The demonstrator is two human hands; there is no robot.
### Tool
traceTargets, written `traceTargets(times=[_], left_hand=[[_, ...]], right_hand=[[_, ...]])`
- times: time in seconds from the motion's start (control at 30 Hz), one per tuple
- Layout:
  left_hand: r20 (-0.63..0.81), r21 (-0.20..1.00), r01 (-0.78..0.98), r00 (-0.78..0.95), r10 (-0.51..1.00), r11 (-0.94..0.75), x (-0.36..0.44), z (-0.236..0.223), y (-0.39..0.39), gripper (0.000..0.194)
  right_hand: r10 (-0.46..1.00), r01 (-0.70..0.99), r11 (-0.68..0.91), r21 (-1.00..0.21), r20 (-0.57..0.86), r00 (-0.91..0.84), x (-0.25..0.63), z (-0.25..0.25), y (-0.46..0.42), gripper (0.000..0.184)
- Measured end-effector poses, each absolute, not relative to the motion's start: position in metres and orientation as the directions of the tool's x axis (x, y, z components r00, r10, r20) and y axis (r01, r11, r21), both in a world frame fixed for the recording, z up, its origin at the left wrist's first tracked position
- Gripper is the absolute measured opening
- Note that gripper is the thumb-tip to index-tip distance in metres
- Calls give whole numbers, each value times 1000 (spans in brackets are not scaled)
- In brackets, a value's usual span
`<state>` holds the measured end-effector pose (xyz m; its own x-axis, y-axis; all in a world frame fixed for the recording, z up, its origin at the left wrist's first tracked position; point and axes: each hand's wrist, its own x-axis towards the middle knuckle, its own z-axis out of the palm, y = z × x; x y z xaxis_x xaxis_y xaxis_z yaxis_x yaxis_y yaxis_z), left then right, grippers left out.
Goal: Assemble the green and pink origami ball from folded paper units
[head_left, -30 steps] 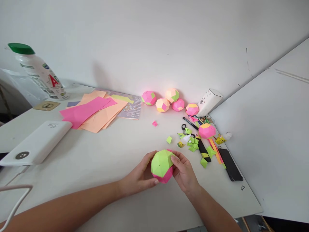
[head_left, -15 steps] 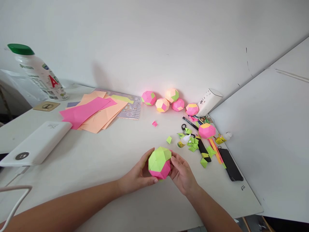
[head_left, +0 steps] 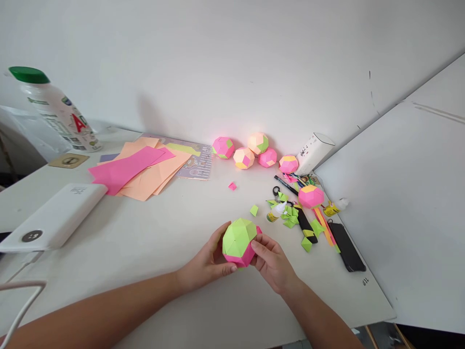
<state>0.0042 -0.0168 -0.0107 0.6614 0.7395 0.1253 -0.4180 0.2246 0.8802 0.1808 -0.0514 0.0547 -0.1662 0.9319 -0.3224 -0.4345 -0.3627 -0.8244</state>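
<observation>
**Left hand [head_left: 208, 263] and right hand [head_left: 274, 264] are holding a green and pink paper ball [head_left: 239, 238]**

The paper ball is being held above the near middle part of the white surface [head_left: 170, 232], with its green side facing up. The left hand is grasping it from the left, and its thumb is lying along the lower edge. The right hand is gripping the right edge between thumb and fingers (what the hidden fingers are doing, I cannot tell).

Just beyond the hands, a small green paper piece [head_left: 254, 210] and, farther, a small pink paper piece [head_left: 232, 186] are lying apart. To the right, a glue bottle [head_left: 276, 212] is lying beside a group of green folded pieces [head_left: 290, 216], and black-handled scissors [head_left: 276, 191] are lying partly under them. A black phone [head_left: 347, 246] is lying near the right edge.

Five other paper balls [head_left: 243, 158] are sitting along the wall [head_left: 203, 63], and one more pink and orange ball [head_left: 311, 196] is resting nearer, on the right. On the left, pink and peach sheets [head_left: 140, 167] are overlapping, a white power bank [head_left: 54, 215] is lying nearer, and a bottle with green cap [head_left: 60, 114] is standing farther away.
</observation>
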Motion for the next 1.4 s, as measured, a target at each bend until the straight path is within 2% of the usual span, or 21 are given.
traceTargets(times=[0.33,0.47,0.6,0.77,0.93,1.2,1.27,1.33,1.4], left_hand=[[90,889,-400,631,771,224,3,-16,-15,81],[81,887,-393,649,757,241,3,-17,-14,74],[50,894,-369,643,765,252,3,-16,-12,72],[80,873,-398,688,721,282,2,-6,-11,68],[26,683,-371,873,487,629,1,7,-13,65],[-73,624,-376,844,531,685,0,10,-6,49],[-84,603,-387,839,538,698,0,6,-5,46],[-128,581,-376,834,537,722,-1,2,-4,45],[-155,551,-385,825,544,741,-2,-1,-4,45]], right_hand=[[885,-518,-466,-718,-395,-248,184,56,-46,18],[901,-510,-433,-743,-377,-217,185,55,-47,19],[949,-448,-315,-837,-282,-141,186,53,-50,18],[990,-192,-129,-973,-117,-74,187,49,-55,24],[980,8,2,-1000,0,-201,180,50,-58,21],[959,188,215,-958,171,-226,182,61,-61,19],[960,291,279,-915,257,-112,191,64,-56,19],[922,473,286,-833,374,101,209,65,-46,23],[796,675,160,-720,498,343,233,63,-32,25]])
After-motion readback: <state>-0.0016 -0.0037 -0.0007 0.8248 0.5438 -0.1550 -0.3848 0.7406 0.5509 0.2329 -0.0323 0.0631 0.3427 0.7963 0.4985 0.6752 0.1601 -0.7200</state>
